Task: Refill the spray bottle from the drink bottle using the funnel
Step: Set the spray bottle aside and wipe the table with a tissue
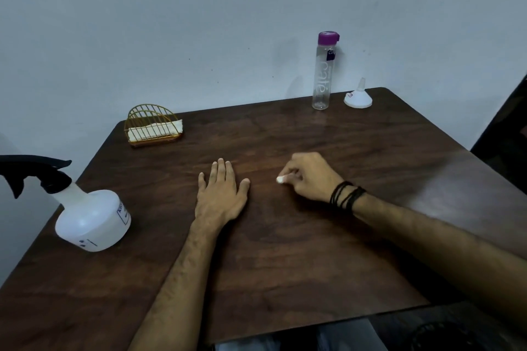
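Table [285, 251] | left hand [221, 194] flat – right hand [306, 177] pinching small white piece [280, 179] | spray bottle [91, 219] near left edge

Dark brown wood-grain table [285, 236]; white spray bottle [92, 221], black trigger; clear drink bottle [323, 77], purple cap; white funnel [358, 97]; gold wire holder [152, 125].

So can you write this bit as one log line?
left hand: flat on table | right hand: pinching small white thing | spray bottle, drink bottle, funnel: untouched
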